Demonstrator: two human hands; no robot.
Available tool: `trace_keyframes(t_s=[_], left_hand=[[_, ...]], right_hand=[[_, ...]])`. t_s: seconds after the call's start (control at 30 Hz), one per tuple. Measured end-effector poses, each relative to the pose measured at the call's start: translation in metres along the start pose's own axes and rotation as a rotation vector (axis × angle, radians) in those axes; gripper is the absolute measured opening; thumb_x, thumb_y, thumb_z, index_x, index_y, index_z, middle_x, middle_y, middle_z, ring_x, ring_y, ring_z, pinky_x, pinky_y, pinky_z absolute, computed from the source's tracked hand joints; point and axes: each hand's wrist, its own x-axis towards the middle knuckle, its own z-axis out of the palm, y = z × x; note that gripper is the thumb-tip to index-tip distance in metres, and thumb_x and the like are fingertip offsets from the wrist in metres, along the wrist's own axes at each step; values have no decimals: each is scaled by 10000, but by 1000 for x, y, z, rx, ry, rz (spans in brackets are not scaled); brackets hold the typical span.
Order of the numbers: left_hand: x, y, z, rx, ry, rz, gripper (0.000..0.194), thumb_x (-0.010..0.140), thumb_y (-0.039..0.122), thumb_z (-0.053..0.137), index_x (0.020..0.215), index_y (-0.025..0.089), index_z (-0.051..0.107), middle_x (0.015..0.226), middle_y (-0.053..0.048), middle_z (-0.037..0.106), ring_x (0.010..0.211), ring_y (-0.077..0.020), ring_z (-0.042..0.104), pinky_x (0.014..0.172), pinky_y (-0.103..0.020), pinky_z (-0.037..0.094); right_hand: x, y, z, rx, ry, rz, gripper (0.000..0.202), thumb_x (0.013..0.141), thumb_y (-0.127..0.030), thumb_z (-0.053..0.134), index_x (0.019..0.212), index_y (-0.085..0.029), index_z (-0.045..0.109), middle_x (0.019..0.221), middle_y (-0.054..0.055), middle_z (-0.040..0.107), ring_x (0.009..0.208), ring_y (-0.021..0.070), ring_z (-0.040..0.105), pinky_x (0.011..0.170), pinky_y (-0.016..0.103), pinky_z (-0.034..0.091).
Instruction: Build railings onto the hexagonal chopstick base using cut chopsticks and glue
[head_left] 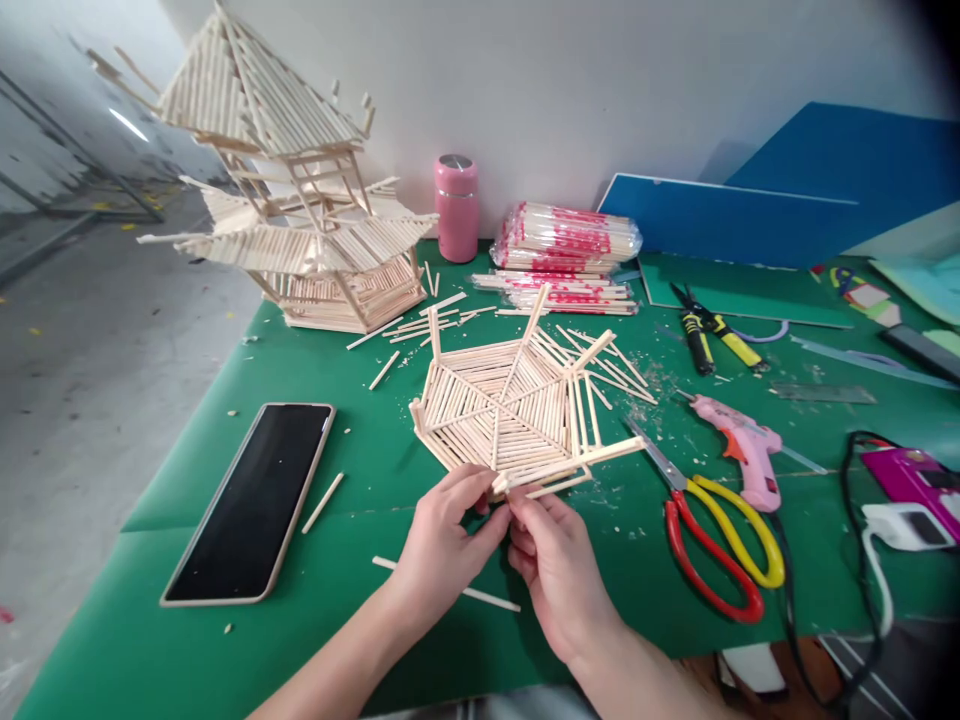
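On counter (375, 450): stick frame (480, 395), scissors (679, 488).
Left hand (450, 535) and right hand (553, 550), side by side, pinch stick frame's near edge.

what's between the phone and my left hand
Head view: a short loose stick near the phone, then one end of another stick, partly hidden by your left hand.

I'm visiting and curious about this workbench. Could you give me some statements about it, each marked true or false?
1. The left hand and right hand meet at the near edge of the stick frame. True.
2. The phone has its screen lit. False: the phone's screen is dark.
3. The pink bottle stands upright. True.
4. The scissors have two red handles. False: the scissors have one red handle and one yellow.
5. The glue gun is pink. True.
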Motion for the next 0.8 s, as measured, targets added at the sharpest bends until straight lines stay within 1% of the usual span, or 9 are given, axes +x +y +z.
trace_keyframes(t_s=[0.17, 0.3, 0.47, 0.6, 0.8], left_hand=[[0, -1, -1, -4, -53, 0, 125, 749, 82, 496, 793, 164, 580, 790, -33, 591, 679, -125, 558, 626, -224, 462], [1, 1, -2, -7, -49, 19, 123, 766, 84, 481, 776, 158, 579, 789, -39, 594, 706, -129, 568, 655, -226, 465], [1, 2, -3, -18, -47, 7, 105, 782, 110, 493, 774, 164, 582, 780, -38, 602, 713, -135, 576, 659, -231, 470], [1, 1, -3, -25, -47, 11, 98, 796, 131, 494, 777, 169, 582, 786, -39, 608, 727, -140, 584, 680, -237, 475], [1, -3, -2, -33, -45, 16, 108, 806, 135, 489, 796, 175, 589, 803, -37, 616, 738, -139, 590, 688, -232, 474]], right_hand=[[0, 3, 2, -3, 27, -13, 283, 639, -394, 673, 662, -151, 530, 487, -88, 341, 453, 40, 214, 421, 187, 157], [0, 5, 2, -4, 24, -20, 294, 640, -416, 675, 681, -159, 537, 474, -96, 316, 452, 47, 225, 427, 188, 164], [-1, 7, 0, -18, 26, -47, 313, 641, -436, 677, 666, -156, 538, 495, -85, 348, 449, 45, 202, 422, 199, 142], [-2, 7, -2, -35, 24, -57, 304, 663, -423, 667, 646, -151, 533, 491, -90, 304, 459, 47, 187, 422, 203, 131], [-2, 2, 0, -5, 38, -44, 310, 615, -397, 687, 585, -165, 483, 467, -96, 298, 446, 45, 210, 417, 201, 139]])
